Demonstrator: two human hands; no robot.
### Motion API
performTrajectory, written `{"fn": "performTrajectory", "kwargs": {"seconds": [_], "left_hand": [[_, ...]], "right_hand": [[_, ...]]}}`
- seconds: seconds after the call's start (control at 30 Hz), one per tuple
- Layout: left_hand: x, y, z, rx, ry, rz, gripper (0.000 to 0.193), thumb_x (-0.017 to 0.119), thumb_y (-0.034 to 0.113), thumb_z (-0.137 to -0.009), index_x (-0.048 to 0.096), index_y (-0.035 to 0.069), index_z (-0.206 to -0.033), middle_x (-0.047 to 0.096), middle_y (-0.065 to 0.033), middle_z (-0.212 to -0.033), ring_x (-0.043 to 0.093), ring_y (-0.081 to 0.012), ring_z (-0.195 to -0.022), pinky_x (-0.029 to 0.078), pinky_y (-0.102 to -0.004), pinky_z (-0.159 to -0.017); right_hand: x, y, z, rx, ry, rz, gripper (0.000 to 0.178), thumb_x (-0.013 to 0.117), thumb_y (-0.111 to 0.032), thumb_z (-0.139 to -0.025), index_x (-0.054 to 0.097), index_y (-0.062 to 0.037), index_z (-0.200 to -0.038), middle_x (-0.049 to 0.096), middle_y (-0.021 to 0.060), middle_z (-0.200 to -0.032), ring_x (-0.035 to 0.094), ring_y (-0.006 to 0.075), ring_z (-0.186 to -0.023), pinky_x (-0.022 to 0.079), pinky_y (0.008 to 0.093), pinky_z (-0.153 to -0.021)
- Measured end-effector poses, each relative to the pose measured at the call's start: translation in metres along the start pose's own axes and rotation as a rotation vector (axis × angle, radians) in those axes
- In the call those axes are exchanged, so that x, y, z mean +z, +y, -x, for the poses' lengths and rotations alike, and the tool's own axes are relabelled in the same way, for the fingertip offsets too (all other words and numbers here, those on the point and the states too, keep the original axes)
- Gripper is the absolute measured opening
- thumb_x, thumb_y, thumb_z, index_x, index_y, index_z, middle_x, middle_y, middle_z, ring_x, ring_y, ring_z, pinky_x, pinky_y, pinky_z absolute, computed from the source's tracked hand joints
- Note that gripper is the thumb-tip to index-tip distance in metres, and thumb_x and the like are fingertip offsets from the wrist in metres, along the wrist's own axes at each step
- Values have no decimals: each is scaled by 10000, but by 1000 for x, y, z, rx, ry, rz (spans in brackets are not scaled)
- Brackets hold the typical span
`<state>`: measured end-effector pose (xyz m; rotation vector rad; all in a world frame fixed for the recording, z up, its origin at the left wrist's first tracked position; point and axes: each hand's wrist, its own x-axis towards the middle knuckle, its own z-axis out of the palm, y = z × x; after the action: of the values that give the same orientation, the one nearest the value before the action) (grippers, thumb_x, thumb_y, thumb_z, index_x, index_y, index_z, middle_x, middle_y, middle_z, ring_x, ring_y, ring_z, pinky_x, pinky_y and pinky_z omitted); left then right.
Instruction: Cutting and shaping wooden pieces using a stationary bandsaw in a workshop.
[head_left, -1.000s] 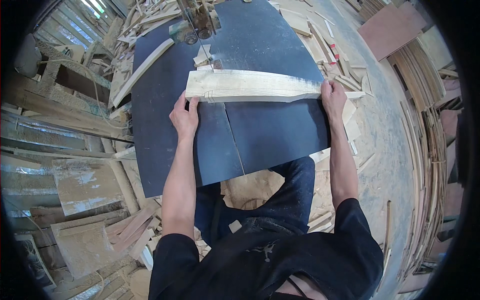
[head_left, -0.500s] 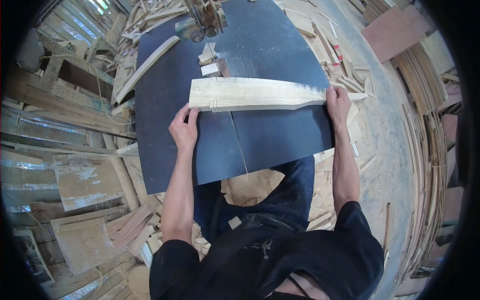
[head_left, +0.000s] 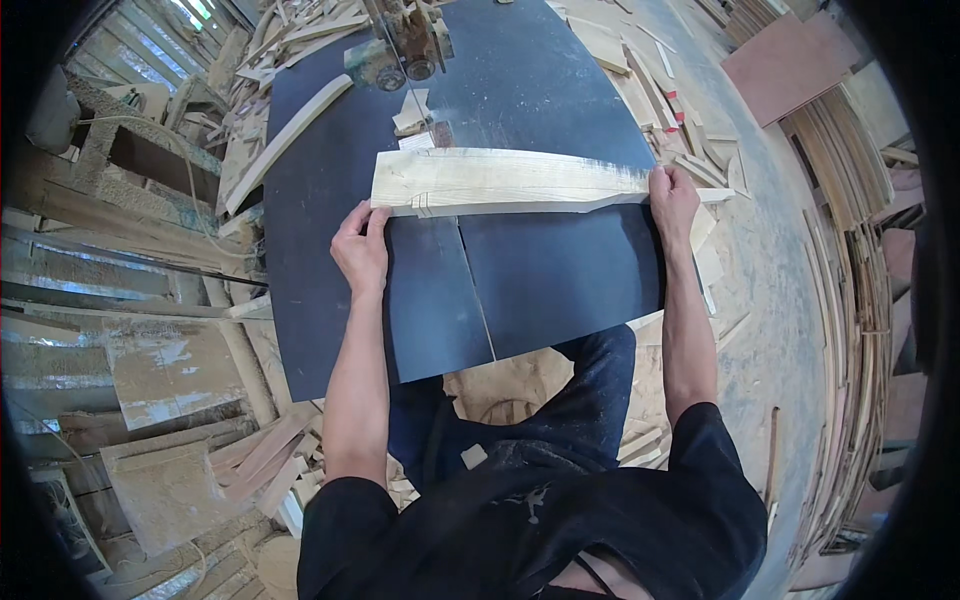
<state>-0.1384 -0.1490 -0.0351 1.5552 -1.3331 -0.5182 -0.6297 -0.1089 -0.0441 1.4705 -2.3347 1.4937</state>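
Observation:
A long pale wooden board [head_left: 500,180] lies across the dark saw table [head_left: 560,265], wider at its left end and tapering to the right. Pencil lines run along its face, with short marks near the left end. My left hand [head_left: 361,240] grips the near left corner, thumb and fingers closed on it. At the narrow right end, my right hand [head_left: 674,200] is closed around the wood. Just beyond the board's far edge stands the bandsaw's thin blade [head_left: 418,105], below its rusty guide assembly [head_left: 410,55]. Small wood offcuts [head_left: 412,112] sit beside the blade.
A curved wooden strip [head_left: 290,140] rests along the table's left edge. Scrap wood [head_left: 690,150] is heaped on the floor at the right and behind the table. Stacked boards [head_left: 840,150] stand at the far right. Dusty panels [head_left: 160,375] lie at the left.
Both hands still hold the board. It now appears slightly farther up and left in view, its far edge closer to the blade and offcuts; the view itself has also shifted a little.

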Motion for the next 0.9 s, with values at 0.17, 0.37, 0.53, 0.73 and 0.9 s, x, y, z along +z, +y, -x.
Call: {"fn": "performTrajectory", "kwargs": {"seconds": [0.17, 0.37, 0.53, 0.73, 0.9], "left_hand": [[6, 0, -6, -10, 8, -6, 290, 824, 234, -927, 817, 53, -1153, 801, -172, -1165, 746, -299, -1180, 552, -393, -1026], [8, 2, -6, 5, 32, -18, 291, 826, 253, -931, 819, 59, -1147, 808, -159, -1121, 756, -289, -1124, 562, -396, -994], [4, 4, -8, 15, 42, -13, 287, 812, 253, -944, 814, 65, -1161, 809, -148, -1089, 762, -285, -1048, 571, -395, -948], [4, 9, 1, 75, 28, -48, 304, 784, 281, -960, 803, 59, -1167, 795, -169, -1091, 763, -306, -1011, 575, -411, -916], [-25, 3, 40, 139, -29, -68, 360, 795, 328, -948, 800, 49, -1176, 788, -180, -1099, 768, -304, -991, 580, -401, -922]], "right_hand": [[6, 6, -4, -4, 19, -2, 347, 711, -333, -977, 768, 6, -1020, 765, 227, -916, 750, 364, -873, 575, 432, -824], [10, 1, -8, -9, 30, 6, 348, 702, -333, -981, 770, 6, -1014, 761, 214, -887, 744, 330, -847, 569, 416, -810], [10, -5, -7, -31, 52, 11, 347, 698, -332, -973, 778, 4, -1010, 762, 215, -875, 746, 317, -832, 568, 417, -800], [4, 3, -9, -52, 5, 18, 393, 658, -368, -975, 782, -3, -1052, 773, 236, -956, 760, 355, -924, 575, 428, -858], [-25, 5, 13, -55, -52, -31, 376, 673, -355, -980, 765, 0, -1061, 762, 216, -909, 745, 331, -892, 565, 415, -839]]}}
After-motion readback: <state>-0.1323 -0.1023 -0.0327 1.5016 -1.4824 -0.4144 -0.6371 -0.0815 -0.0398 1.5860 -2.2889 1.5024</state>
